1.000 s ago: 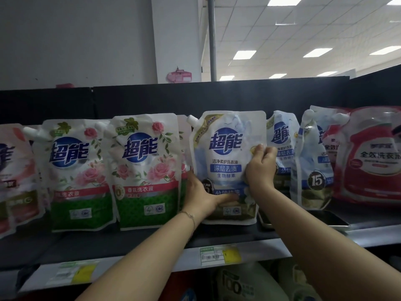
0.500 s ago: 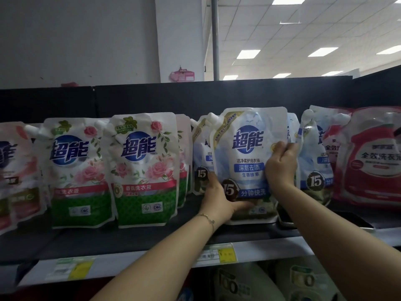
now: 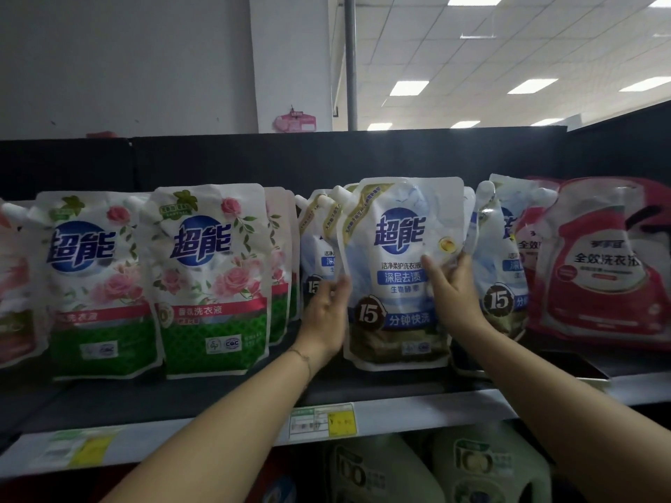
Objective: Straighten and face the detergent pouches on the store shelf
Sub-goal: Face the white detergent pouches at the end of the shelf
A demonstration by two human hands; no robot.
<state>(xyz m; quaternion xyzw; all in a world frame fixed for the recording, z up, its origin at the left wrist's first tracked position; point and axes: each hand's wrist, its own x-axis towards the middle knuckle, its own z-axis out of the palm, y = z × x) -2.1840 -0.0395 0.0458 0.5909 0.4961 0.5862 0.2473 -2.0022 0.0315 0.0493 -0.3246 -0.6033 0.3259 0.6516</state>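
A blue-and-white detergent pouch (image 3: 397, 248) stands upright on the dark shelf (image 3: 218, 397), facing me. My left hand (image 3: 326, 314) grips its lower left edge, and my right hand (image 3: 454, 288) holds its right edge with the fingers on its face. More blue pouches (image 3: 316, 248) stand behind it on the left, and another blue pouch (image 3: 503, 285) leans on its right. Two green rose-print pouches (image 3: 214, 277) stand side by side further left.
Red detergent pouches (image 3: 610, 270) fill the right end of the shelf, and a pink pouch (image 3: 14, 285) sits at the far left. Price labels (image 3: 323, 419) line the shelf's front edge. Large jugs (image 3: 385, 473) stand on the shelf below.
Both hands carried the blue pouch to the right and set it upright in front of the other blue pouches. My left hand slid from its bottom up to its left edge.
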